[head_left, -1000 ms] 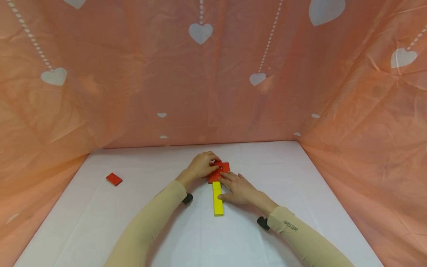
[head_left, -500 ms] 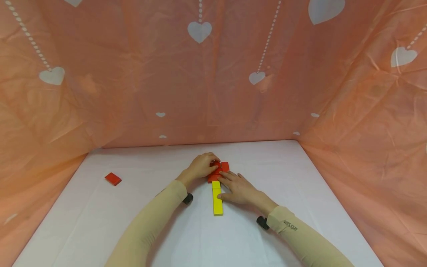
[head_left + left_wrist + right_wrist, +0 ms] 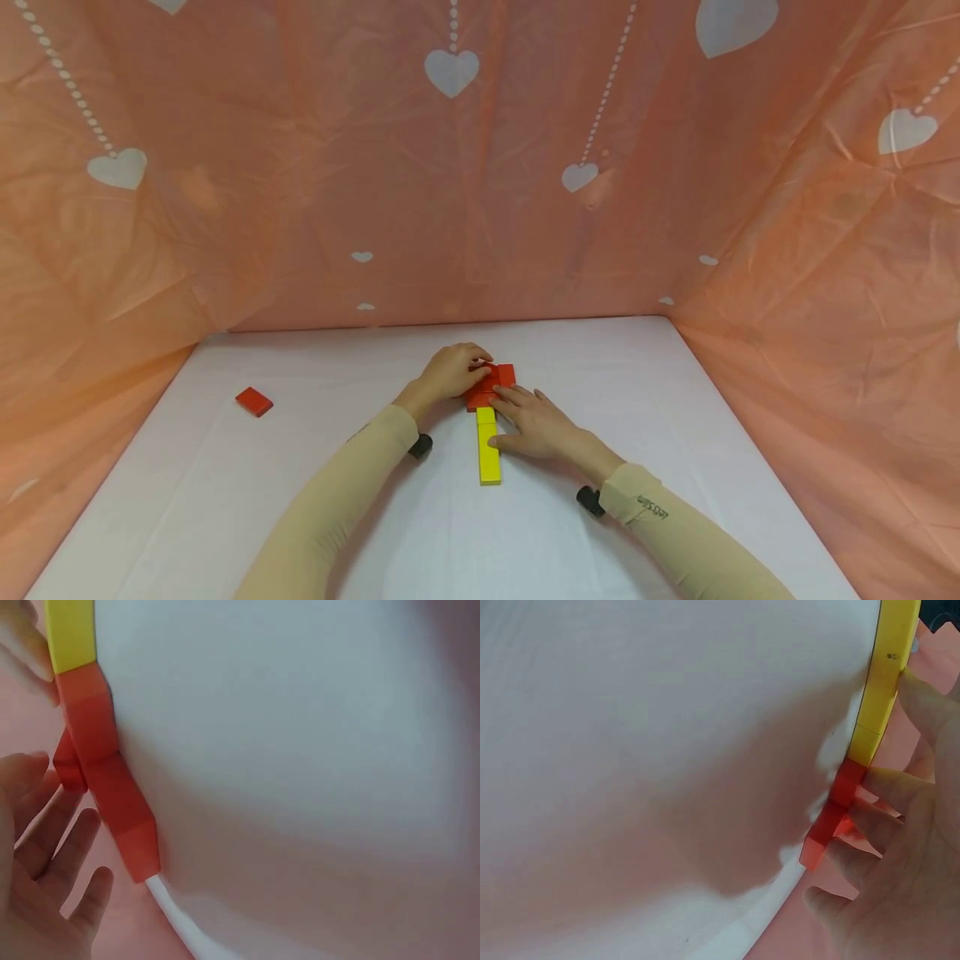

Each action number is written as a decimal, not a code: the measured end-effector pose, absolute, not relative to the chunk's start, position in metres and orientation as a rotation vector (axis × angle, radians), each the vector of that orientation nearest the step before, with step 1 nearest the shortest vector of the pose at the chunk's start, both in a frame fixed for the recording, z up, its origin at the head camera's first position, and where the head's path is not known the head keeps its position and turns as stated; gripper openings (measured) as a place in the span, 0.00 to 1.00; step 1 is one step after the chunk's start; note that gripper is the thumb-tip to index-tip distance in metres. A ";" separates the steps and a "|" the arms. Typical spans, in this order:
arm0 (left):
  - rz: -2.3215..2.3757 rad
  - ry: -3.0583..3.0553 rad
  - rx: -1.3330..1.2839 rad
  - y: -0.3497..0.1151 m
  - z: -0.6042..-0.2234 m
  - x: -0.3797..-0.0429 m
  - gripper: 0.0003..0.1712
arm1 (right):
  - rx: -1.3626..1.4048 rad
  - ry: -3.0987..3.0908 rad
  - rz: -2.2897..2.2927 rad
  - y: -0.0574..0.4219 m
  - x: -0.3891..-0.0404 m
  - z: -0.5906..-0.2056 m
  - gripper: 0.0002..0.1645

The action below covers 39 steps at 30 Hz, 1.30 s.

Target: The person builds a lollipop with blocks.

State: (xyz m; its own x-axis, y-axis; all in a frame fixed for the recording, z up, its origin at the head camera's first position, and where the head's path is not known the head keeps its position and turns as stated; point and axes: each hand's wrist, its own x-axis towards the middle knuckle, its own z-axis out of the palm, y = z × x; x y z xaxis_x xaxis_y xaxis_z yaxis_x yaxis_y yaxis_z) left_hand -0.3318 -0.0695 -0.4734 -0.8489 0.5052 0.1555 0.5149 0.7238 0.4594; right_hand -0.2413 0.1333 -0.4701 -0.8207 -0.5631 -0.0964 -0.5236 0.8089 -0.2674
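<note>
My left hand (image 3: 448, 372) reaches over a group of red blocks and pinches a red block (image 3: 69, 761) between thumb and fingers, at the middle of the group. Another red block (image 3: 507, 374) stands along the group's right side, and a further red block (image 3: 480, 403) lies at its near side. My right hand (image 3: 540, 427) lies along the right side, fingers extended, fingertips on the red blocks. Its thumb touches the long yellow block (image 3: 490, 462). A short yellow block (image 3: 486, 415) joins that one to the red group. Part of the group is hidden under the left hand.
A single red block (image 3: 255, 402) lies at the left on the white table (image 3: 360, 533). An orange cloth (image 3: 465, 192) with white hearts encloses the back and both sides. Each wrist carries a small black camera; the left wrist's camera (image 3: 422, 446) hangs below the sleeve.
The red block in my left hand has settled into the middle of the red group, and the small gap there has closed. My right hand stays in place.
</note>
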 end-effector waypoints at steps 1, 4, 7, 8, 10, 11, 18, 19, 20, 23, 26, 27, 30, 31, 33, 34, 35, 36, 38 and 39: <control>-0.781 -2.903 -0.850 -0.070 -0.473 -0.332 0.15 | -0.856 2.825 -0.343 0.133 -0.241 -0.470 0.45; -0.753 -2.910 -0.850 -0.071 -0.472 -0.333 0.15 | -0.861 2.828 -0.338 0.134 -0.241 -0.470 0.45; -0.727 -2.921 -0.860 -0.071 -0.471 -0.334 0.14 | -0.863 2.824 -0.342 0.134 -0.240 -0.469 0.45; -0.727 -2.925 -0.860 -0.070 -0.471 -0.334 0.14 | -0.865 2.821 -0.350 0.134 -0.240 -0.469 0.45; -0.733 -2.936 -0.850 -0.070 -0.471 -0.334 0.14 | -0.860 2.812 -0.354 0.134 -0.240 -0.469 0.46; -0.735 -2.948 -0.843 -0.070 -0.471 -0.333 0.14 | -0.859 2.810 -0.357 0.134 -0.240 -0.469 0.46; -0.727 -3.012 -0.832 -0.068 -0.472 -0.332 0.14 | -0.837 2.817 -0.346 0.135 -0.241 -0.469 0.45; -0.731 -3.010 -0.832 -0.067 -0.472 -0.332 0.14 | -0.837 2.818 -0.349 0.135 -0.241 -0.469 0.45; -0.733 -3.006 -0.829 -0.067 -0.472 -0.332 0.14 | -0.836 2.817 -0.353 0.135 -0.241 -0.469 0.45; -0.751 -2.993 -0.829 -0.067 -0.470 -0.333 0.15 | -0.839 2.819 -0.360 0.135 -0.242 -0.469 0.45; -0.721 -2.983 -0.890 -0.065 -0.468 -0.334 0.17 | -0.840 2.824 -0.359 0.135 -0.242 -0.469 0.45; -0.707 -2.985 -0.926 -0.064 -0.467 -0.335 0.18 | -0.840 2.825 -0.358 0.136 -0.242 -0.469 0.45; -0.616 -2.988 -1.065 -0.060 -0.465 -0.336 0.21 | -0.842 2.824 -0.343 0.135 -0.242 -0.469 0.45; -0.585 -2.994 -1.106 -0.059 -0.464 -0.336 0.21 | -0.844 2.822 -0.343 0.135 -0.241 -0.469 0.45; -0.533 -3.003 -1.170 -0.057 -0.463 -0.335 0.22 | -0.846 2.819 -0.338 0.135 -0.241 -0.468 0.45; -0.508 -3.007 -1.189 -0.056 -0.463 -0.335 0.22 | -0.848 2.819 -0.335 0.135 -0.241 -0.468 0.46; -0.491 -3.009 -1.201 -0.055 -0.463 -0.335 0.22 | -0.848 2.818 -0.336 0.136 -0.241 -0.468 0.46; -0.478 -3.014 -1.205 -0.054 -0.464 -0.335 0.21 | -0.849 2.819 -0.335 0.136 -0.241 -0.468 0.46; -0.466 -3.017 -1.203 -0.053 -0.464 -0.335 0.21 | -0.851 2.822 -0.325 0.136 -0.241 -0.468 0.46; -0.468 -3.017 -1.198 -0.053 -0.464 -0.334 0.21 | -0.851 2.824 -0.321 0.136 -0.241 -0.468 0.46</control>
State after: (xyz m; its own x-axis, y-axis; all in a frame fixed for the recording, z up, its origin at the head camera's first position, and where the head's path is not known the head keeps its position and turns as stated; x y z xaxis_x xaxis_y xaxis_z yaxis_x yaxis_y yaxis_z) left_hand -0.3343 -0.0530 -0.4643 -0.7250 0.6883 -0.0232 0.6489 0.6940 0.3118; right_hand -0.2413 0.1362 -0.4683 -0.8215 -0.5606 -0.1040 -0.5230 0.8136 -0.2541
